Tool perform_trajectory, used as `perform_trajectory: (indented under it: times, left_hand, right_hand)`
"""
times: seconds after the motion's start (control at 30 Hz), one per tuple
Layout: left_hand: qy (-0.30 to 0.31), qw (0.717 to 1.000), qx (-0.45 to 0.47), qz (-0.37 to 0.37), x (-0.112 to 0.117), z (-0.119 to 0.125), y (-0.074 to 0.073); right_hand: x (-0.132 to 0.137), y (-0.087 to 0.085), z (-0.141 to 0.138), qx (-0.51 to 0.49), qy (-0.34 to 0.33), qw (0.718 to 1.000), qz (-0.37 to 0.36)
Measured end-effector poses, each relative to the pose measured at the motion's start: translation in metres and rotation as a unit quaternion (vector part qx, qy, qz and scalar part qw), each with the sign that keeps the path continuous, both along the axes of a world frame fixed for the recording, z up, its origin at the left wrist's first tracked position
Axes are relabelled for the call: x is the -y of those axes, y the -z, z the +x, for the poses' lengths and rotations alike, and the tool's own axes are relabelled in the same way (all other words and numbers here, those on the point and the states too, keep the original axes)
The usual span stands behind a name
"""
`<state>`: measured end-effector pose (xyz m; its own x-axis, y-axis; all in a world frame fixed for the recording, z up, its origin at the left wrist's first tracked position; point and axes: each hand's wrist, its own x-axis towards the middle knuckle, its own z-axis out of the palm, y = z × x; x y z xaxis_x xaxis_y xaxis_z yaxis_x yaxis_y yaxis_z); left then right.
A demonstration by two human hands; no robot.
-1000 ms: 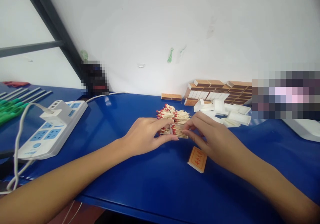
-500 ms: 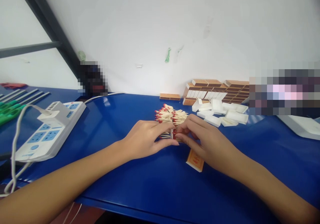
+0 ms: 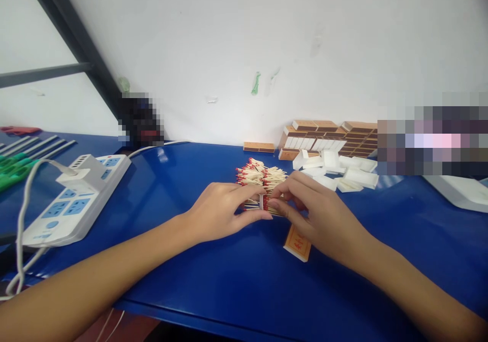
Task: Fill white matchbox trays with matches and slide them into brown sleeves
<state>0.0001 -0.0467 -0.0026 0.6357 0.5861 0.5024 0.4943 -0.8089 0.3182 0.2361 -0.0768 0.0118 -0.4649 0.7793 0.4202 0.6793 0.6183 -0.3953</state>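
Note:
A heap of red-headed matches (image 3: 254, 172) lies on the blue table in front of me. Beside its near edge, my left hand (image 3: 229, 207) grips a small white matchbox tray (image 3: 261, 202) between thumb and fingers; much of the tray is hidden. Curled over the tray's right side, my right hand (image 3: 308, 202) has thumb and forefinger pinched on matches, whose number I cannot make out. An orange matchbox (image 3: 297, 244) with red print rests on the table just below my right hand.
Stacked matchboxes (image 3: 335, 136) stand against the wall, with loose white trays (image 3: 360, 177) in front of them. One more matchbox pair (image 3: 258, 147) lies behind the heap. A white power strip (image 3: 76, 205) with its cable occupies the left. Green-handled tools (image 3: 23, 161) lie farther left.
My right hand's fingertips have shifted slightly and opened a little at the tray's edge. The left hand keeps its hold in almost the same place.

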Motion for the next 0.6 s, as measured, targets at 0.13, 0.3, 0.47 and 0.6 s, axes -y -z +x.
perform_trajectory:
  times: [0.13, 0.3, 0.47, 0.6]
  left_hand:
    - [-0.007, 0.997, 0.034, -0.062, -0.001, 0.001, -0.005]
    - [-0.043, 0.978, 0.116, -0.168, -0.009, 0.0, -0.013]
    - [-0.094, 0.976, 0.137, -0.142, -0.019, -0.006, -0.016]
    - [-0.121, 0.976, 0.147, -0.102, -0.023, -0.011, -0.016]
  right_hand:
    - [0.001, -0.001, 0.0, -0.015, 0.012, 1.0, 0.014]
    - [-0.001, -0.004, 0.002, -0.04, 0.063, 0.993, 0.093]
    - [-0.004, 0.005, 0.003, -0.005, 0.022, 0.998, 0.056]
    - [-0.007, 0.015, 0.006, 0.065, 0.008, 0.998, -0.012]
